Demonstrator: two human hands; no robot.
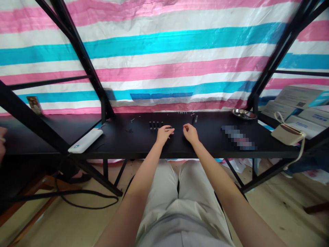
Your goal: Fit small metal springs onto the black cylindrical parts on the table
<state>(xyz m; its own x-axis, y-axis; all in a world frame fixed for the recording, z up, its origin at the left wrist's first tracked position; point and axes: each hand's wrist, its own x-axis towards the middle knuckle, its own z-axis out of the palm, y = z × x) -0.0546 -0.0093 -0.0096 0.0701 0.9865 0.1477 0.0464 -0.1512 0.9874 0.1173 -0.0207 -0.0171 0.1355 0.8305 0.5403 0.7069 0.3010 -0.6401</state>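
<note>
My left hand (165,134) rests low over the black table (123,140), its fingers stretched and slightly apart. A tiny dark spot shows by its index fingertip, too small to name. Just left of that hand, several small black and silver cylinders (154,125) stand in a row. My right hand (190,133) is a short gap away, fingers curled and tips pressed together; whatever they pinch, if anything, is hidden. Beyond it lies a small grey piece (196,119). Thin white bits (182,112) are lined up near the table's back edge.
A white oblong device (86,140) lies at the left end. On the right are a shiny metal dish (243,114), a blurred-out item (239,138) and a beige pouch (287,133). Boxes (293,99) stand beyond. Black frame posts (84,61) flank the table. Another person's hand (2,142) shows far left.
</note>
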